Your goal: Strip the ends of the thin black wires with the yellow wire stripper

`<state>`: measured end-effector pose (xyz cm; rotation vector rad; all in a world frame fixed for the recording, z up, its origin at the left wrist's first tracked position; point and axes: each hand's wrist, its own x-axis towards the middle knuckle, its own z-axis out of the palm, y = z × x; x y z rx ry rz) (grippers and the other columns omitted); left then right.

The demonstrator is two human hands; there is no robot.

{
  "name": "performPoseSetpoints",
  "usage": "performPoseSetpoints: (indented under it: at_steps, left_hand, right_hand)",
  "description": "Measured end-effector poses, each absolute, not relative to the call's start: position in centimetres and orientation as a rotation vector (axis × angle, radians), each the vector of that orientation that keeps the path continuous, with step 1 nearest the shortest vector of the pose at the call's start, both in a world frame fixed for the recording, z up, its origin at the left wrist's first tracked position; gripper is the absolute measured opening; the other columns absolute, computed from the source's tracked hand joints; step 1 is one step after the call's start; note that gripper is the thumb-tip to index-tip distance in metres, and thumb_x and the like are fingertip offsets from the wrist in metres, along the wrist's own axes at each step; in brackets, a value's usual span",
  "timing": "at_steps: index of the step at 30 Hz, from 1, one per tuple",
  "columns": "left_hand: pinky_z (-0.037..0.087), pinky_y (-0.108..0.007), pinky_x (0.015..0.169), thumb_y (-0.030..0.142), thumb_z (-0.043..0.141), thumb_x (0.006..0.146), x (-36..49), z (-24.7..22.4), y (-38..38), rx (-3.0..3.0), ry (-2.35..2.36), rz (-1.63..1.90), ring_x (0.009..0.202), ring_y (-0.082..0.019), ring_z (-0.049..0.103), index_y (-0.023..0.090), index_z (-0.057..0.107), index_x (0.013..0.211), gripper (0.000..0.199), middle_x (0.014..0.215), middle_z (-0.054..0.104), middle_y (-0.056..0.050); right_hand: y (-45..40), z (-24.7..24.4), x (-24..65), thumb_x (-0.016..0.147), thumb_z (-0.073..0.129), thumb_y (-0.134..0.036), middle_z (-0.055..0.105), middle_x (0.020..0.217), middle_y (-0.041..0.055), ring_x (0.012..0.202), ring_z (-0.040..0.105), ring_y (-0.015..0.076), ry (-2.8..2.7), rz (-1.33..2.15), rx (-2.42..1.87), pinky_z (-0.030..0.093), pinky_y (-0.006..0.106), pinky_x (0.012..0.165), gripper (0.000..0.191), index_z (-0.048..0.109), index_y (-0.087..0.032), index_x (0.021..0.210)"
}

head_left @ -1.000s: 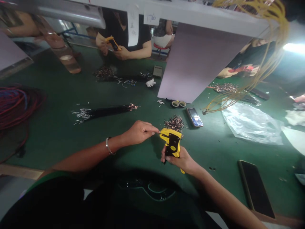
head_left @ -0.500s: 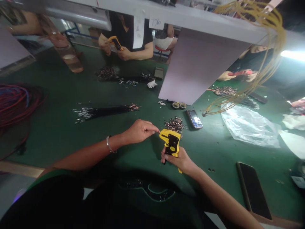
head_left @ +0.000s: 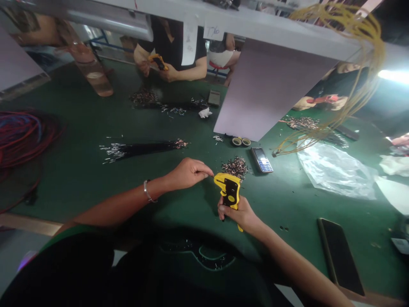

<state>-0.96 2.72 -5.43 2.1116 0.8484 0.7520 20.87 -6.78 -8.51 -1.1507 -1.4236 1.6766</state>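
My right hand [head_left: 241,212] is wrapped around the grip of a yellow and black wire stripper [head_left: 230,190], its jaws facing left. Right at those jaws, my left hand [head_left: 188,174] has thumb and fingers pinched together on a thin dark wire, of which only a tiny bit shows. Just behind the stripper lies a heap of short black and copper-coloured scraps [head_left: 235,165]. A bundle of black wires [head_left: 143,148] rests on the green table [head_left: 179,217] beyond my left hand, with silvery ends at left and coppery ends at right.
To the right are a keypad phone [head_left: 262,160], a clear plastic bag [head_left: 334,170] and a dark smartphone [head_left: 340,256]. Tape rolls [head_left: 241,141] sit by a white divider [head_left: 271,85]. Red and blue cable coils [head_left: 22,140] lie at left. Across the table a co-worker holds a yellow tool [head_left: 158,62].
The view has shifted slightly. Both hands keep almost the same pose, with the left fingertips still at the stripper's jaws.
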Motion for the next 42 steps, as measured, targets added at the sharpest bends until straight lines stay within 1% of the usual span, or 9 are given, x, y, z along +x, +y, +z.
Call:
performPoseSetpoints:
  at_steps: [3, 8, 11, 14, 19, 21, 24, 32, 42]
  left_hand:
    - [0.045, -0.024, 0.064, 0.019, 0.057, 0.078, -1.0, -5.2, 2.9, 2.018, 0.884, 0.727, 0.066, -0.011, 0.06, 0.02, 0.075, 0.086, 0.02, 0.077, 0.071, -0.004]
    - [0.038, -0.025, 0.052, 0.02, 0.065, 0.07, -1.4, -5.2, 3.5, 1.685, 0.937, 0.72, 0.055, -0.009, 0.051, 0.016, 0.074, 0.093, 0.025, 0.066, 0.065, -0.001]
    - [0.035, -0.024, 0.046, 0.018, 0.066, 0.069, -1.8, -5.3, 4.2, 1.403, 0.85, 0.77, 0.051, -0.008, 0.048, 0.014, 0.07, 0.101, 0.033, 0.076, 0.068, -0.004]
    - [0.041, -0.026, 0.049, 0.016, 0.066, 0.07, -2.1, -5.3, 4.9, 1.219, 0.759, 0.802, 0.05, -0.007, 0.051, 0.013, 0.07, 0.099, 0.029, 0.086, 0.071, -0.008]
    - [0.052, -0.029, 0.064, 0.015, 0.07, 0.069, -2.2, -4.9, 5.4, 1.054, 0.753, 0.889, 0.077, -0.017, 0.066, 0.011, 0.07, 0.089, 0.021, 0.096, 0.072, -0.012]
    - [0.053, -0.029, 0.065, 0.016, 0.071, 0.07, -2.2, -5.0, 5.5, 1.052, 0.767, 0.885, 0.088, -0.021, 0.067, 0.01, 0.07, 0.089, 0.02, 0.101, 0.071, -0.013]
    - [0.054, -0.03, 0.064, 0.018, 0.071, 0.071, -2.4, -5.5, 5.7, 1.057, 0.794, 0.879, 0.091, -0.024, 0.067, 0.01, 0.07, 0.09, 0.021, 0.103, 0.071, -0.015]
    - [0.055, -0.034, 0.069, 0.019, 0.076, 0.066, -2.4, -6.6, 5.9, 1.004, 0.827, 0.81, 0.085, -0.023, 0.069, 0.009, 0.071, 0.087, 0.023, 0.095, 0.072, -0.015]
    - [0.055, -0.031, 0.062, 0.026, 0.076, 0.07, -1.9, -7.9, 5.6, 0.983, 0.887, 0.777, 0.066, -0.019, 0.069, 0.008, 0.069, 0.079, 0.021, 0.079, 0.072, -0.014]
  right_hand:
    - [-6.8, -8.6, 20.7, 0.076, 0.068, -0.041, 0.056, 0.054, -0.0026, 0.051, 0.053, 0.0134, -1.391, 1.683, -1.144, 0.044, 0.028, 0.055, 0.027, 0.053, -0.018, 0.076]
    - [-6.7, -8.9, 20.6, 0.076, 0.068, -0.041, 0.056, 0.052, -0.0033, 0.048, 0.052, 0.0133, -1.361, 1.686, -1.137, 0.044, 0.028, 0.053, 0.028, 0.051, -0.019, 0.076]
    - [-6.6, -9.1, 20.6, 0.076, 0.068, -0.041, 0.056, 0.051, -0.0039, 0.046, 0.052, 0.0133, -1.329, 1.691, -1.128, 0.044, 0.029, 0.052, 0.028, 0.05, -0.019, 0.077]
    - [-6.6, -9.3, 20.6, 0.076, 0.068, -0.039, 0.056, 0.05, -0.0041, 0.045, 0.052, 0.0132, -1.301, 1.694, -1.113, 0.044, 0.028, 0.051, 0.027, 0.05, -0.02, 0.077]
    - [-6.7, -9.6, 20.7, 0.076, 0.069, -0.038, 0.058, 0.05, -0.0035, 0.045, 0.053, 0.0131, -1.263, 1.699, -1.111, 0.044, 0.028, 0.051, 0.026, 0.051, -0.019, 0.078]
    - [-6.7, -9.7, 20.7, 0.076, 0.069, -0.038, 0.058, 0.05, -0.0034, 0.045, 0.053, 0.0135, -1.26, 1.694, -1.115, 0.045, 0.029, 0.051, 0.026, 0.051, -0.019, 0.078]
    - [-6.7, -9.6, 20.8, 0.075, 0.07, -0.04, 0.057, 0.05, -0.0033, 0.045, 0.053, 0.0141, -1.253, 1.692, -1.12, 0.045, 0.029, 0.051, 0.028, 0.051, -0.019, 0.077]
    - [-6.9, -9.9, 21.1, 0.075, 0.071, -0.041, 0.057, 0.051, -0.0024, 0.044, 0.052, 0.0142, -1.19, 1.699, -1.083, 0.044, 0.029, 0.048, 0.03, 0.052, -0.018, 0.077]
    - [-7.1, -10.3, 21.3, 0.078, 0.069, -0.044, 0.057, 0.051, -0.0022, 0.046, 0.053, 0.015, -1.219, 1.672, -1.088, 0.045, 0.031, 0.05, 0.03, 0.052, -0.019, 0.079]
